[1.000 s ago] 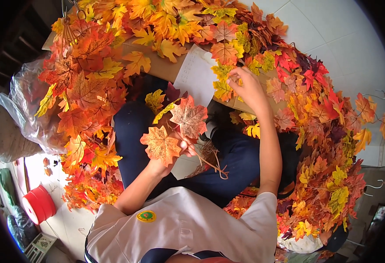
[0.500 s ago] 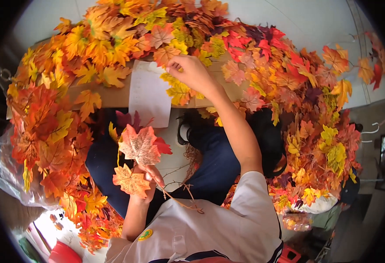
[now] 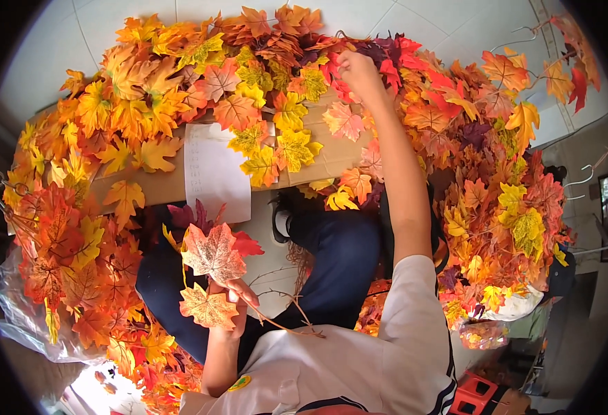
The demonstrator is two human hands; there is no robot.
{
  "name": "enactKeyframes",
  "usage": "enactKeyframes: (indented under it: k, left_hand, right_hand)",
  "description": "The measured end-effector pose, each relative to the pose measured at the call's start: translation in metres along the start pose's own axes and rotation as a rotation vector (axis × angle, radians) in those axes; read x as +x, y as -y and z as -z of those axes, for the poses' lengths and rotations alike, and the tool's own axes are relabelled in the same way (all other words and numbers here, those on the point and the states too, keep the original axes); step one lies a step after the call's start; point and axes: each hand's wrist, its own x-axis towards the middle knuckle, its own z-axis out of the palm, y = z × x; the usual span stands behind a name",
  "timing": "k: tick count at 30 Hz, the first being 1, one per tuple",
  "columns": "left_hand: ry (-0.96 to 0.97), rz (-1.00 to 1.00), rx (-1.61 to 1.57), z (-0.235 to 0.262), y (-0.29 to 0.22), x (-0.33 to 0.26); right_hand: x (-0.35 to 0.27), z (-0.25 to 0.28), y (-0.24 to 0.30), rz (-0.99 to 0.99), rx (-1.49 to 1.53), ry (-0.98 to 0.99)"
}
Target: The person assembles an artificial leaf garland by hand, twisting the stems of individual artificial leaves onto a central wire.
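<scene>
My left hand (image 3: pixel 239 317) is closed around the stem of an artificial maple branch (image 3: pixel 271 321) above my lap. The branch carries a speckled pink leaf (image 3: pixel 211 255), an orange leaf (image 3: pixel 208 308), a red leaf (image 3: pixel 247 244) and a purple one. Its bare brown twigs point to the right. Stretched far forward, my right hand (image 3: pixel 361 75) is at the heap of red leaves (image 3: pixel 392 75) with its fingers pinched together. Red leaves lie right beside the fingertips; whatever is between them is hidden.
A cardboard sheet (image 3: pixel 162 181) in front of me bears a paper sheet (image 3: pixel 214 166) and yellow leaf sprays (image 3: pixel 297 148). Heaped orange and yellow leaves (image 3: pixel 131 97) surround me. Clear plastic (image 3: pixel 24 304) lies left; a wire hanger (image 3: pixel 581 181) and red plastic object (image 3: pixel 475 393) are right.
My right hand has moved forward and right, from the yellow leaves near the paper to the red heap. Another yellow leaf spray shows beside the paper. My left hand still holds the branch.
</scene>
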Motion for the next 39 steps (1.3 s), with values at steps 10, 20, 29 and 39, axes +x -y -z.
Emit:
enactKeyframes:
  k: [10, 20, 29, 39]
  left_hand:
    - [0.028, 0.059, -0.061, 0.015, 0.001, 0.001]
    - [-0.075, 0.065, 0.025, 0.021, -0.001, 0.005]
    - [-0.146, 0.045, -0.058, 0.021, 0.003, -0.004]
    - [-0.097, 0.089, 0.109, 0.014, -0.014, 0.012]
  right_hand:
    - [0.047, -0.049, -0.011, 0.053, -0.095, -0.331]
    - [0.022, 0.008, 0.029, 0.185, -0.131, -0.523]
    - [-0.056, 0.056, 0.109, 0.421, 0.236, -0.703]
    - [-0.281, -0.044, 0.203, 0.324, 0.887, -0.134]
